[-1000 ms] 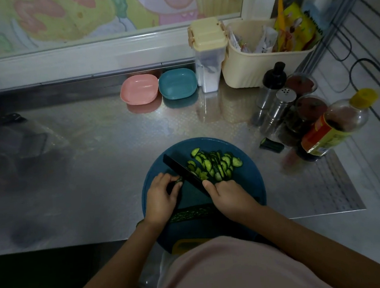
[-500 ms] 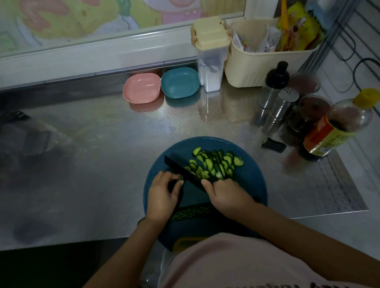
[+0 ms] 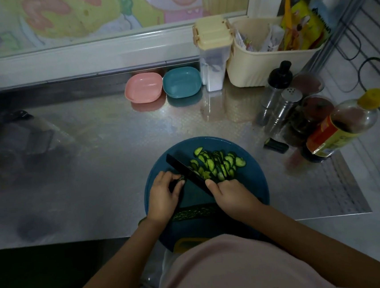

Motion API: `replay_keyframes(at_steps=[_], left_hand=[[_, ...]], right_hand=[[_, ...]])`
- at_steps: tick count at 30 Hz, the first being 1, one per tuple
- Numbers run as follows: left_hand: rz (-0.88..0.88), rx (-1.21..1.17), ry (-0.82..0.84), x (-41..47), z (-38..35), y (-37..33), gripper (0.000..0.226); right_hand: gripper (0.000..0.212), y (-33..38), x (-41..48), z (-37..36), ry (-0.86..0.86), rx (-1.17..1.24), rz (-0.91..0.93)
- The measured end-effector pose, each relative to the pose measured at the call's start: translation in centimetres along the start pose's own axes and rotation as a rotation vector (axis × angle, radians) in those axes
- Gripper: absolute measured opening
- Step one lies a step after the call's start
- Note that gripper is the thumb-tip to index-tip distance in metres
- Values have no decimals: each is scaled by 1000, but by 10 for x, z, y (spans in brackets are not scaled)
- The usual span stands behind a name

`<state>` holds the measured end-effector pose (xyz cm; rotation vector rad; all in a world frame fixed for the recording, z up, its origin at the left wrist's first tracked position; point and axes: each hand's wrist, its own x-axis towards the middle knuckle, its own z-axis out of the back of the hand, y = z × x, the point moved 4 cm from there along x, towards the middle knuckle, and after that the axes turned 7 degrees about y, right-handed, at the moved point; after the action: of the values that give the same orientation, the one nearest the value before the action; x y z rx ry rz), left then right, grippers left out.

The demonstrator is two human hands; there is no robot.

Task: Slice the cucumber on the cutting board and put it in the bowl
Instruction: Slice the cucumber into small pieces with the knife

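On the blue cutting board [image 3: 255,184], the left hand [image 3: 161,197] pinched a cucumber stub [image 3: 180,179] while the right hand [image 3: 232,193] gripped the knife [image 3: 184,170] beside cut slices [image 3: 219,164]; what seemed another dark length [image 3: 195,212] lay uncut, with pink bowl [image 3: 144,90] and teal bowl [image 3: 182,82] unfilled.

Single head view, wide-angle, from above steel counter [image 3: 90,176], facing forward and steeply down. Right hand [image 3: 232,196] gripping knife [image 3: 184,170] sits close, just below frame centre. Window sill [image 3: 83,59] lies far beyond grip, wearer's shirt [image 3: 231,267] nearer than grip.

cucumber end [image 3: 180,179] mostly under left hand [image 3: 164,196]
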<state>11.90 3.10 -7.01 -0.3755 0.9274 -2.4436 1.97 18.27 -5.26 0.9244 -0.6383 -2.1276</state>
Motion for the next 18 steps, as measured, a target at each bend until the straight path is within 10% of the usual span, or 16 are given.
replay_keyframes(at_steps=[18], left_hand=[[-4,12,-25,0,1,-2,9]], right_hand=[[64,1,5,-3,20,-24,3]])
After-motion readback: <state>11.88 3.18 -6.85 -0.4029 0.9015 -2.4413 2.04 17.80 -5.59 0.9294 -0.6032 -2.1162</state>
